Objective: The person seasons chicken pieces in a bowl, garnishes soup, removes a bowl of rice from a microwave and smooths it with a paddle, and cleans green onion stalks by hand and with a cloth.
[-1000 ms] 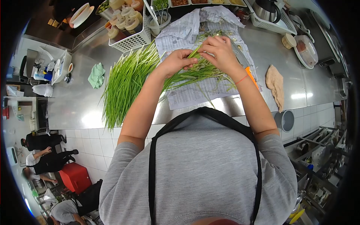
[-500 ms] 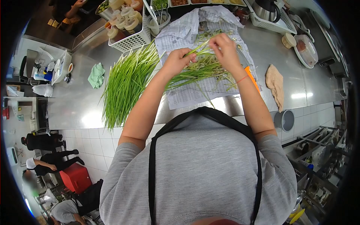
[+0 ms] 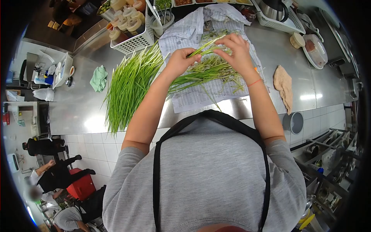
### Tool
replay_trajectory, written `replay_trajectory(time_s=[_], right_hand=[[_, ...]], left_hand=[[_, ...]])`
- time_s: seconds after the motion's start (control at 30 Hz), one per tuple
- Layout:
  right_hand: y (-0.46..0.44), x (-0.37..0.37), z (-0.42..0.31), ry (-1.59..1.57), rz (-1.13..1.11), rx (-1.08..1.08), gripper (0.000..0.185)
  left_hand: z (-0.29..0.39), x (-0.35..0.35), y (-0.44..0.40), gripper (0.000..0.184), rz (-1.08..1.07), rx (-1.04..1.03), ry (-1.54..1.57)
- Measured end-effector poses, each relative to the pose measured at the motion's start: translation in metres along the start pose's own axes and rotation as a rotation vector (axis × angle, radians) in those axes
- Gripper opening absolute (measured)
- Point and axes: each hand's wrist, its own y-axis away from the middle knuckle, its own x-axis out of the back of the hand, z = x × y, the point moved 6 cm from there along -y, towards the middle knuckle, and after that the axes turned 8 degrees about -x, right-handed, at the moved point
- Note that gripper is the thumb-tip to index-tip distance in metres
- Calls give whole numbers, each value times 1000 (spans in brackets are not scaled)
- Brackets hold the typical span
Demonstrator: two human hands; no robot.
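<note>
My left hand [image 3: 181,62] is closed on a few thin scallions [image 3: 203,48], whose pale ends point up and right. Curled around those ends, the fingers of my right hand [image 3: 236,54] grip the stalks, with a gap showing between thumb and forefinger. Beneath both hands, more scallions [image 3: 197,79] and withered trimmings [image 3: 220,62] lie on spread newspaper [image 3: 189,101]. To the left of my left hand, a large pile of scallions [image 3: 133,87] rests on the steel counter, white ends away from me. Something orange [image 3: 256,69] is mostly hidden behind my right wrist.
A white basket of squeeze bottles [image 3: 133,43] stands beyond the pile. A green cloth [image 3: 99,78] lies left, a tan cloth [image 3: 283,88] right. A lidded plastic container [image 3: 315,52] sits farther right, near a basket with a steel jug [image 3: 272,11]. Several people are at the left.
My right hand has turned, its thumb and forefinger now farther apart at the stalk ends. Its wrist covers more of the orange thing. My left hand keeps its grip. A person at left has moved.
</note>
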Motion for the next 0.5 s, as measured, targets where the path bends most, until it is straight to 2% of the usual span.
replay_trajectory(time_s=[0.2,0.43,0.5], right_hand=[[1,-19,0,39,-56,15,9],[0,-9,18,-25,-104,0,9],[1,-6,7,-40,-82,73,11]], left_hand=[[0,0,-1,19,15,-116,-78],[-3,5,3,20,30,-95,-115],[-3,6,3,21,35,-85,-144]])
